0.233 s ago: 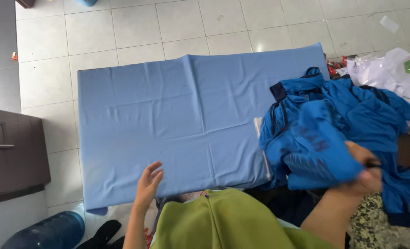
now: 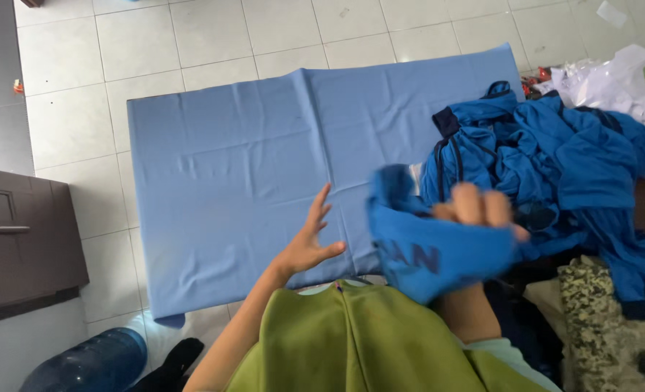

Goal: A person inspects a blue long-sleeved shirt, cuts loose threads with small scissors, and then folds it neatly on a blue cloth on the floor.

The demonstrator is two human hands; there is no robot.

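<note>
Gripping: right hand (image 2: pixel 482 210) clutches blue garment (image 2: pixel 438 254), beside the pile (image 2: pixel 569 160)
Open: left hand (image 2: pixel 309 243), fingers spread above counter (image 2: pixel 228 167), left of garment

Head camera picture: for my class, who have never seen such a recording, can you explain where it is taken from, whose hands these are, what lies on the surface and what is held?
The camera sits on a person's head and looks down, so both hands are that person's own. There is no machine. The left hand is open, fingers spread, over a light blue cloth that covers a flat surface above a tiled floor. The right hand grips a blue garment, lifted and blurred. To the right lies a pile of blue clothes. The green at the bottom is the person's own top.
</note>
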